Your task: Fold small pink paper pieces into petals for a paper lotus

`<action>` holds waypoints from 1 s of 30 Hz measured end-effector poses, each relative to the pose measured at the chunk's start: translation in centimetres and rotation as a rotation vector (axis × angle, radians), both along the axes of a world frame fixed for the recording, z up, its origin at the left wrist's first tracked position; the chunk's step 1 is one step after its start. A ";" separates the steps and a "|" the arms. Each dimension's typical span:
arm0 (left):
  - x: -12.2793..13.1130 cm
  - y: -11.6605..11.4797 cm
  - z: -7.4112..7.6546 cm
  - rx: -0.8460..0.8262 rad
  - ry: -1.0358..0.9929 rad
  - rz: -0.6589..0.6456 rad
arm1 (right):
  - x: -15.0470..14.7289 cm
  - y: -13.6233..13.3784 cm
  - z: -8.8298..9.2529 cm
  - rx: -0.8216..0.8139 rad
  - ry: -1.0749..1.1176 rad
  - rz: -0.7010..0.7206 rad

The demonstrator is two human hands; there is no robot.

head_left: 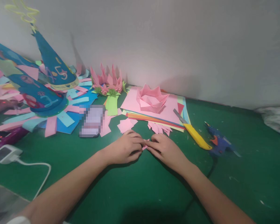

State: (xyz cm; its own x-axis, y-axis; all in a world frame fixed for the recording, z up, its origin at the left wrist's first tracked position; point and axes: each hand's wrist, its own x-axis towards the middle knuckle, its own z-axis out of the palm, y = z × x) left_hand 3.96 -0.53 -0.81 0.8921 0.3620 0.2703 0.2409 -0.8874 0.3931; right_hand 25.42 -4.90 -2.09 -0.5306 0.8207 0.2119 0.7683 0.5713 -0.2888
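Note:
A small piece of pink paper [145, 145] lies between my two hands on the green table [130, 186]. My left hand [128, 147] has its fingers curled onto its left side. From the right, the fingertips of my right hand [164, 151] pinch the same piece, and part of it is hidden under the fingers. Just beyond my hands are loose pink paper pieces [127, 125] and more pink cut pieces [160, 128]. A folded pink paper flower [152, 99] rests on a stack of coloured sheets [128, 101].
A yellow cutter [197, 137] and a blue glue gun [220, 144] lie at the right. Left of my hands are a phone [92, 121], blue paper cone hats [52, 62] and a white device [6, 154] with a cable. A pink paper crown [109, 81] stands near the wall.

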 end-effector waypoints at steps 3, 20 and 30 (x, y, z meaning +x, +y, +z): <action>0.0 0.0 0.1 -0.014 0.003 0.014 | 0.4 0.3 -0.5 -0.034 0.135 0.013; 0.0 -0.2 0.5 -0.091 0.086 0.117 | 0.8 0.3 -0.6 0.034 0.038 0.136; 0.2 0.0 0.2 -0.138 0.075 0.153 | 0.5 0.5 -0.8 0.157 -0.045 0.186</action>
State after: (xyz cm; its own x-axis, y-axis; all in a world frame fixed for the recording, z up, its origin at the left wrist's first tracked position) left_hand 4.16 -0.57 -0.65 0.8396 0.5239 0.1437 0.4022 -0.7773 0.4838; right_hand 25.88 -4.39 -2.88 -0.6809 0.6672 0.3018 0.6560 0.7390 -0.1537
